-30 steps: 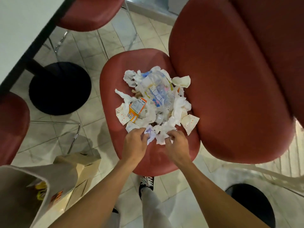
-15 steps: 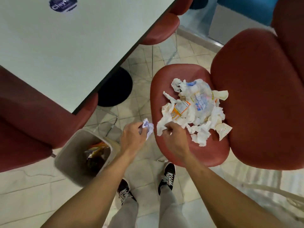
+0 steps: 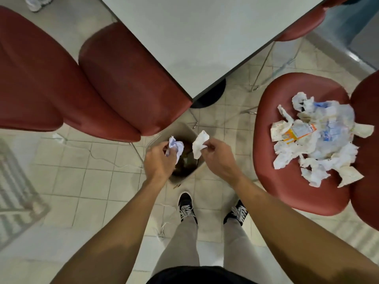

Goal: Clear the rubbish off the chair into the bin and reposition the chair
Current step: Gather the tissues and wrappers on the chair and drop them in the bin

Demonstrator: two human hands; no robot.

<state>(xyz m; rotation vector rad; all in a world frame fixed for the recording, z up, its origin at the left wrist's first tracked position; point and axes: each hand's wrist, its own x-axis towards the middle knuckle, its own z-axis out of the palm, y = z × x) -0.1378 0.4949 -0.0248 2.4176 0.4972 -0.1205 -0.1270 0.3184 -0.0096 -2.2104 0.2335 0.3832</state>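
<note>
- The left hand (image 3: 159, 162) grips a crumpled white tissue (image 3: 175, 147), fingers curled round it, right above the bin (image 3: 187, 133).
- The right hand (image 3: 218, 158) pinches a second scrap of white paper (image 3: 200, 144) between thumb and fingertips, also over the bin's open mouth.
- The bin sits on the tiled floor (image 3: 82, 177) between the two red chairs, just ahead of the person's shoes (image 3: 186, 204); dark rubbish shows inside it.
- The chair (image 3: 287, 191) on the right carries the rest of the rubbish (image 3: 320, 138) on its seat: crumpled tissues, a clear plastic bag and an orange-and-white wrapper (image 3: 298, 133), piled toward the backrest side.
- That pile lies well apart from both hands.
- A white surface (image 3: 194, 37) stands beyond the bin, its corner above a dark round base.
- Another red chair (image 3: 123, 78) stands on the left, its seat edge just beside the bin.
</note>
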